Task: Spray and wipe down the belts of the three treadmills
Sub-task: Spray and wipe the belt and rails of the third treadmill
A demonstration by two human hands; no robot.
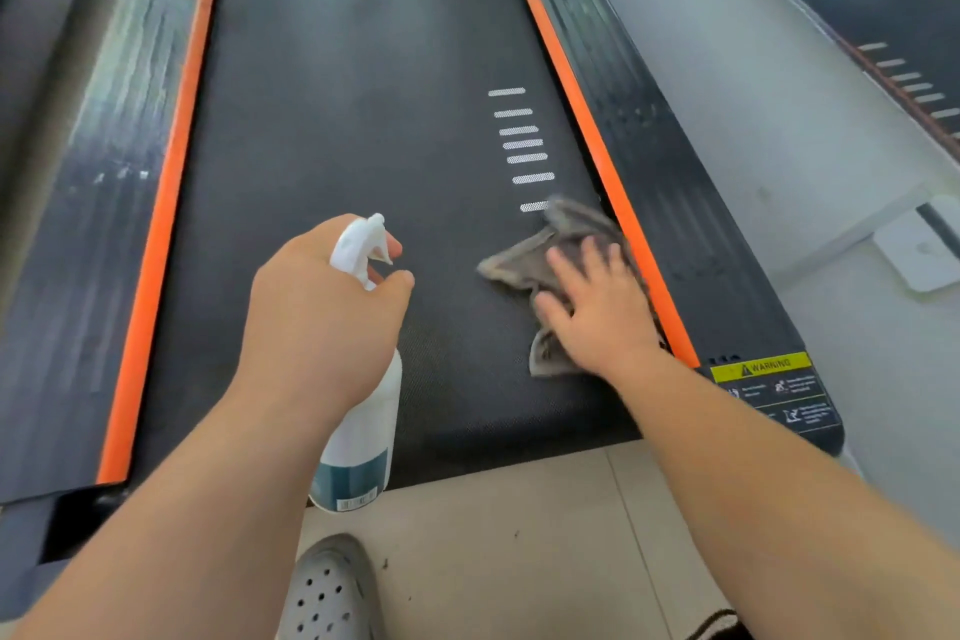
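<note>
A black treadmill belt (353,120) with orange side strips runs away from me through the middle of the view. My left hand (322,312) grips a white spray bottle (363,426) by its neck, nozzle pointing forward over the belt, a finger at the trigger. My right hand (597,307) presses flat on a crumpled grey cloth (524,260) lying on the belt's near right side, beside the orange strip (587,130). A second treadmill belt (883,0) shows at the far right.
A black side rail with a yellow warning label (761,366) borders the belt on the right. Another dark rail (88,203) lies on the left. Pale floor tiles (519,535) and my grey perforated shoe (327,592) are at the belt's rear end.
</note>
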